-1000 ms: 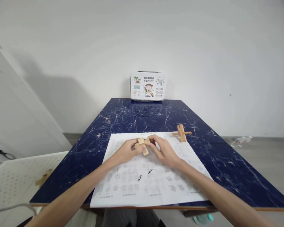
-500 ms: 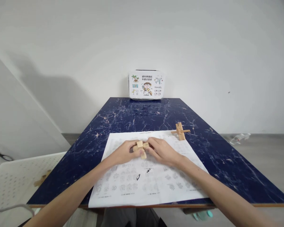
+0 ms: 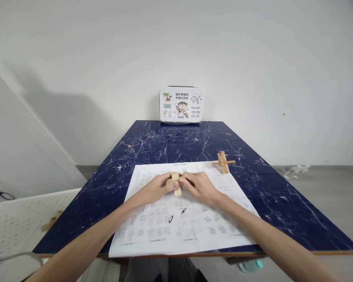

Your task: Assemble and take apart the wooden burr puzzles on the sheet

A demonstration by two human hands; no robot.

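Between my two hands is a wooden interlocking puzzle (image 3: 178,191), made of pale crossed bars and held just above the printed sheet. My left hand (image 3: 159,188) is closed on its left side, thumb pressed on the front. The fingers of my right hand (image 3: 200,187) pinch its right end, and they hide part of that bar. Under both hands lies the white instruction sheet (image 3: 153,243), with rows of faint diagrams. A second wooden puzzle piece (image 3: 223,163), a marked block crossed by a thin stick, rests at the sheet's upper right corner.
At the far end of the dark blue marbled table (image 3: 179,145), a white cartoon-printed case (image 3: 181,105) stands against the wall. Low on the left is a white perforated basket (image 3: 14,219) with wooden pieces (image 3: 51,221) in it. Clear plastic packaging (image 3: 296,171) lies on the floor at right.
The puzzle has turned slightly in my hands, its bars now lining up more like a cross. My right fingers have moved a little left, closer over its right end.
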